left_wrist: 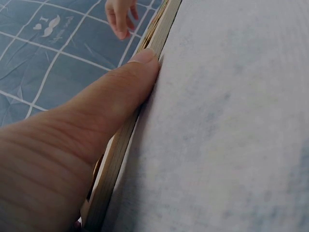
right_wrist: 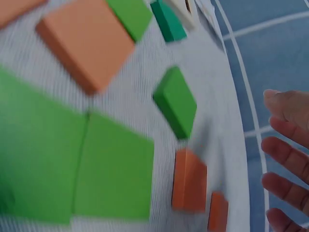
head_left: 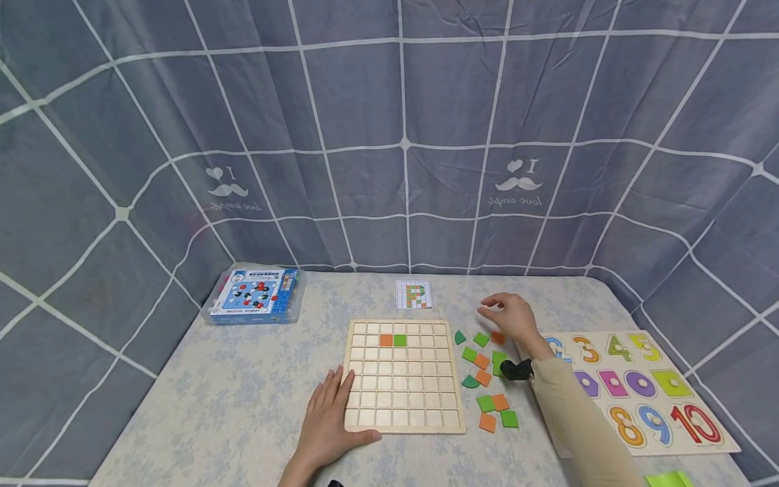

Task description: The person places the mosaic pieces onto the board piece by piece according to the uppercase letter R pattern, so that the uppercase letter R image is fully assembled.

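Observation:
My left hand (head_left: 325, 419) lies at the near left corner of a square wooden grid board (head_left: 420, 429), fingers along its left side. In the left wrist view, the thumb (left_wrist: 116, 92) presses along the board's edge. One orange tile (head_left: 386, 340) and one green tile (head_left: 399, 340) sit side by side in the board's second row. Over the far end of the loose tiles hovers my right hand (head_left: 514, 316), holding nothing; its fingers show apart in the right wrist view. Below it lie an orange tile (head_left: 498, 337) and a green tile (right_wrist: 175, 104).
Several loose green and orange tiles lie right of the board, with dark green quarter-round pieces (head_left: 470, 382) among them. A pattern card (head_left: 414, 295) lies behind it. The number puzzle board (head_left: 608, 392) is under the right forearm. A plastic box (head_left: 252, 296) stands back left.

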Demonstrator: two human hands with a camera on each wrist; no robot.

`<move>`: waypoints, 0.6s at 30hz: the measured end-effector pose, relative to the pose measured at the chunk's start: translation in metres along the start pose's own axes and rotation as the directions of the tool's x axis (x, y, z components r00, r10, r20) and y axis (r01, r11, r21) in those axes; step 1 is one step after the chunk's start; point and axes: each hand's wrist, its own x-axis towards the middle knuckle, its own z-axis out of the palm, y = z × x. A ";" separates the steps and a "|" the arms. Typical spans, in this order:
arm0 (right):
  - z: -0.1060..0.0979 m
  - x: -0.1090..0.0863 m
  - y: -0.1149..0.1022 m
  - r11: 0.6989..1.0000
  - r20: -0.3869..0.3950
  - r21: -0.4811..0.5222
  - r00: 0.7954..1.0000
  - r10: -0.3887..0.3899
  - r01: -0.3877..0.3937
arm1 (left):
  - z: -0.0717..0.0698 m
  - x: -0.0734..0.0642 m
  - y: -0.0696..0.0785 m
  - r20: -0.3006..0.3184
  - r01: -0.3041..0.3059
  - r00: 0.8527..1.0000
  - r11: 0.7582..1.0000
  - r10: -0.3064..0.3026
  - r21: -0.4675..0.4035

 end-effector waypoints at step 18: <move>-0.017 -0.004 0.029 0.994 0.047 -0.073 0.995 0.085 -0.082 | 0.000 0.000 -0.001 0.001 -0.001 1.000 1.000 0.001 -0.003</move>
